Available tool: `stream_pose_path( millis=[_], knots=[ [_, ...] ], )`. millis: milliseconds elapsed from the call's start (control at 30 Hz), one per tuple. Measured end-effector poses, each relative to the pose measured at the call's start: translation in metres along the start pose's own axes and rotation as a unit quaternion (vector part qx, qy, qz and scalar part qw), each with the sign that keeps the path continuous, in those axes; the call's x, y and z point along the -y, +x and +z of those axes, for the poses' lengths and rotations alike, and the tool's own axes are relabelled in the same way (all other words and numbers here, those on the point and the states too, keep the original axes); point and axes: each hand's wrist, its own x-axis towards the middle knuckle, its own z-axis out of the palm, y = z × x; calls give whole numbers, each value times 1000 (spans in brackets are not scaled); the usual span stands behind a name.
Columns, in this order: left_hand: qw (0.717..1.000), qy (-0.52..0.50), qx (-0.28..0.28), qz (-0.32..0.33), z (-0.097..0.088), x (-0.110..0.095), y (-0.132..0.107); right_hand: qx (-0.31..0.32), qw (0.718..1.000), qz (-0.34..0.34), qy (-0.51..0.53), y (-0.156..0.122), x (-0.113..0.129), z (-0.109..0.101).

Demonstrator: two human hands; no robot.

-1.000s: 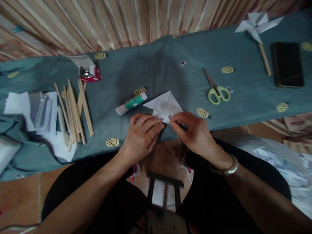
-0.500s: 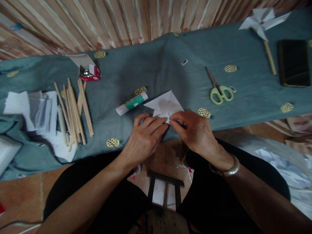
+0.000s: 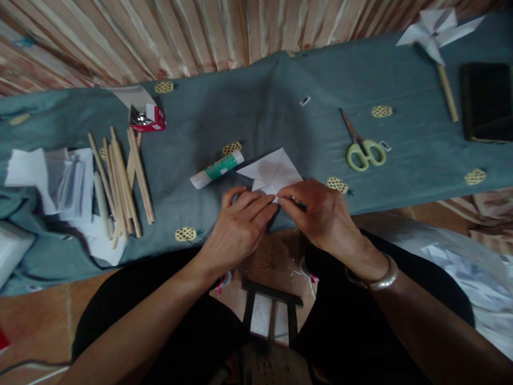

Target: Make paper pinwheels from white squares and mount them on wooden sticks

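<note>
A folded white paper piece (image 3: 274, 168) lies near the table's front edge, with its pointed corners facing away from me. My left hand (image 3: 242, 222) rests on its near left part, fingers stretched out and pressing it down. The thumb and forefinger of my right hand (image 3: 316, 211) are pinched on the paper's near edge, close to the left fingertips. The near part of the paper is hidden under both hands. Just beyond my left hand lies a green and white glue stick (image 3: 218, 169).
Scissors with green handles (image 3: 364, 152) lie to the right. Farther right are a paper pinwheel on a stick (image 3: 435, 37) and a black phone (image 3: 487, 101). On the left are several wooden sticks (image 3: 120, 182), paper scraps (image 3: 28, 174) and a red box of shiny metal pieces (image 3: 148, 117).
My right hand has shifted slightly over the paper's near edge, pinching it. My left hand stays almost in place. The view has moved a little.
</note>
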Motion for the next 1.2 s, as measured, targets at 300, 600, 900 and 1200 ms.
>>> stream_pose_path(
  millis=[300, 600, 900, 1200],
  knots=[
    [1000, -2, 7, -4, 0, 0, 1, -19, 998, -30, -47, 0, 0, 0],
    [1000, -15, 5, -8, 1, 0, 1, 12, 996, -19, -86, -1, -5, 4],
    [1000, -5, 11, -6, -1, -3, 1, 23, 995, -33, -91, -3, 5, 15],
    [1000, 14, 11, 0, 0, -1, 1, -56, 998, -22, -8, 0, -14, 3]
  ],
)
